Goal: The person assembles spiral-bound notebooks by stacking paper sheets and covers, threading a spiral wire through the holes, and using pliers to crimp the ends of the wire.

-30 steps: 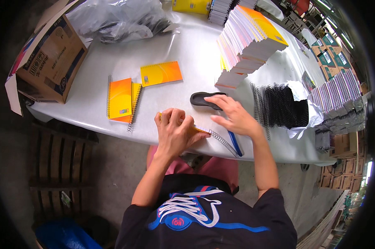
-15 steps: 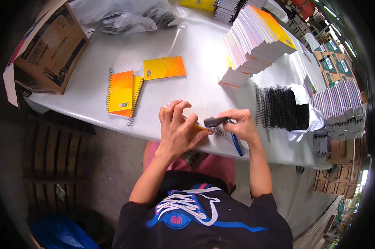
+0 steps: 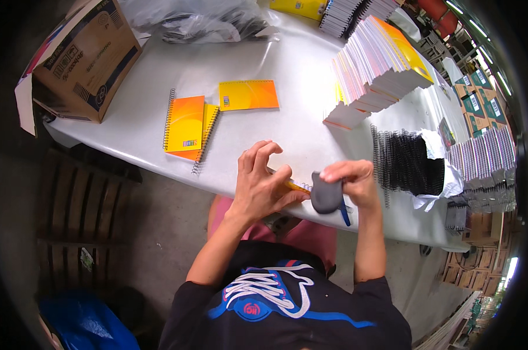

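Observation:
My left hand (image 3: 260,181) is closed on a small yellow-orange notebook (image 3: 298,186) at the table's near edge. Most of the notebook is hidden behind the fingers. My right hand (image 3: 357,179) grips a flat, rounded dark grey tool (image 3: 327,193), held over the notebook's right end; its exact kind I cannot make out. The tool covers most of the wire coil there, and only a bit of coil (image 3: 349,209) shows beside it. A blue pen (image 3: 345,214) lies just under the right hand.
Spiral notebooks (image 3: 184,125) and a loose yellow-orange one (image 3: 249,94) lie left of centre. A cardboard box (image 3: 91,64) stands far left. A tall stack of notebook blocks (image 3: 372,64), black coils (image 3: 413,160) and bundled notebooks (image 3: 483,157) occupy the right.
The dark grey tool has turned from edge-on to showing its broad face, now hiding the coil. My right hand has rotated with it. The whole view has shifted slightly.

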Motion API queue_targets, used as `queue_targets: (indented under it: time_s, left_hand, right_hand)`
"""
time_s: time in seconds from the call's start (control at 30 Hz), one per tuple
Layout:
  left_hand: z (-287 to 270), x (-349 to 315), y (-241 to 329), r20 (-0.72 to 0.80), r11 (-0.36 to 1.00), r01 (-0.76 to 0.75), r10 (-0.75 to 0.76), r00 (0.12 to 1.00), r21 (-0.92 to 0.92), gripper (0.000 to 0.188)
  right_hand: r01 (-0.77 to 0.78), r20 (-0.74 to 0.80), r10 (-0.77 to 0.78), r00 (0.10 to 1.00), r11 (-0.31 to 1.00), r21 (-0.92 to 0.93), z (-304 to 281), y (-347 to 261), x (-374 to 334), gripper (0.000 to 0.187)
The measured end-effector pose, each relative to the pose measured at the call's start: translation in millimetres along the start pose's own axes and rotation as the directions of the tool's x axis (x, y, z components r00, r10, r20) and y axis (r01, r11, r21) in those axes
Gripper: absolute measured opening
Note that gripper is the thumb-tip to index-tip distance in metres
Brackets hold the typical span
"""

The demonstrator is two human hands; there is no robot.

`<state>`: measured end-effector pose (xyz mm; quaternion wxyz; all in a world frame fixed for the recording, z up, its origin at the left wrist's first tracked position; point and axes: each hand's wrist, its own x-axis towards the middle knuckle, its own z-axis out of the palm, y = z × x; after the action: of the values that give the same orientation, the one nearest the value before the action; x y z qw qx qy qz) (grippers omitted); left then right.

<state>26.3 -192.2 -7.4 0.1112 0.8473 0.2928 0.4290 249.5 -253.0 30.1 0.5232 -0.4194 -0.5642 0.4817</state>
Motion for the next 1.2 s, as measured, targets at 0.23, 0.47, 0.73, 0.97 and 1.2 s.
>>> queue_targets:
  time_s: [0.23, 0.47, 0.73, 0.97, 1.2]
  left_hand:
    - [0, 2, -3, -0.058, 0.981, 0.125, -0.135, 0.989, -0.148, 0.055]
    - [9, -2, -12, -0.057, 0.911, 0.212, -0.247, 0.967, -0.352, 0.057]
    - [10, -7, -16, -0.052, 0.908, 0.192, -0.227, 0.973, -0.372, 0.06]
    - [23, -16, -26, 0.089, 0.644, 0.368, -0.423, 0.902, -0.671, 0.09]
    - [17, -14, -19, 0.158, 0.588, 0.402, -0.421, 0.893, -0.702, 0.086]
  right_hand:
    - [0.001, -0.017, -0.003, 1.0, 0.996, -0.09, 2, -2, 2, 0.032]
    - [-0.08, -0.071, 0.085, 0.994, 0.994, 0.071, 3, -1, 0, 0.033]
    - [0.076, 0.106, -0.075, 0.992, 0.997, -0.007, 21, -7, 9, 0.03]
    - [0.014, -0.01, -0.016, 1.0, 0.99, -0.143, 34, -11, 15, 0.028]
    - [-0.006, -0.062, 0.011, 0.998, 0.996, 0.094, 45, -7, 21, 0.023]
